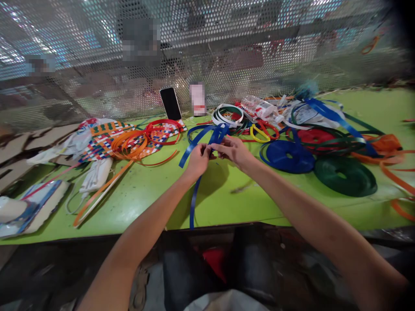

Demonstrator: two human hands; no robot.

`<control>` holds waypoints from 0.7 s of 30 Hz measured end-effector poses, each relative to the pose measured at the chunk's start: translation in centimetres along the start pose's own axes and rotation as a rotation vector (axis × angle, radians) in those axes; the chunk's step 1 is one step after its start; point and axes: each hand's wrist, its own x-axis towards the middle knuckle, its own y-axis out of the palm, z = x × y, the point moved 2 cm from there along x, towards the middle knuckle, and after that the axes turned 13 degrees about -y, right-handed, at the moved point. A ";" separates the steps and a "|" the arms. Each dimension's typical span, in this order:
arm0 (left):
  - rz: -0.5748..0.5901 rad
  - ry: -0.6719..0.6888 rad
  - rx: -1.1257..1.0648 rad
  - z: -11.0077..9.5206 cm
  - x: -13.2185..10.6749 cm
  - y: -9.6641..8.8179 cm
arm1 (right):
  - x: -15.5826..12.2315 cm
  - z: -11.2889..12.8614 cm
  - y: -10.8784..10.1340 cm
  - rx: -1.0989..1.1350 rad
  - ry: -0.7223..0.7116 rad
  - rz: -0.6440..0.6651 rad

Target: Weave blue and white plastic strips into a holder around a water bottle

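Note:
Blue plastic strapping is bunched and interlaced between my two hands, just above the green table. My left hand pinches it from the left, fingertips closed. From the other side my right hand grips the same strap with thumb and fingers together. One loose end hangs down past the table's front edge, and another sticks out to the left. The fingertips hide how the strips cross. Right of my hands lies a flat blue strap roll, with yellow-and-red-handled scissors behind it.
Orange strap coils rest on colourful woven pieces at left, near a white power strip. A phone leans on the perforated metal screen. A green roll and a plastic bottle lie right.

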 end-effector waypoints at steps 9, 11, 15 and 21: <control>0.078 0.034 0.077 -0.5 -0.6 0.6 | 0.5 -0.6 -0.8 -0.072 -0.025 -0.138; 0.097 0.025 0.086 -0.8 -0.8 0.6 | 0.7 -0.2 -1.2 -0.072 -0.032 -0.185; 0.105 -0.010 0.111 -1.2 -1.0 0.6 | 1.2 0.5 -2.0 -0.042 -0.051 -0.220; 0.083 -0.065 0.213 -1.0 -0.5 -0.4 | 2.2 0.5 -4.2 -0.099 -0.059 -0.336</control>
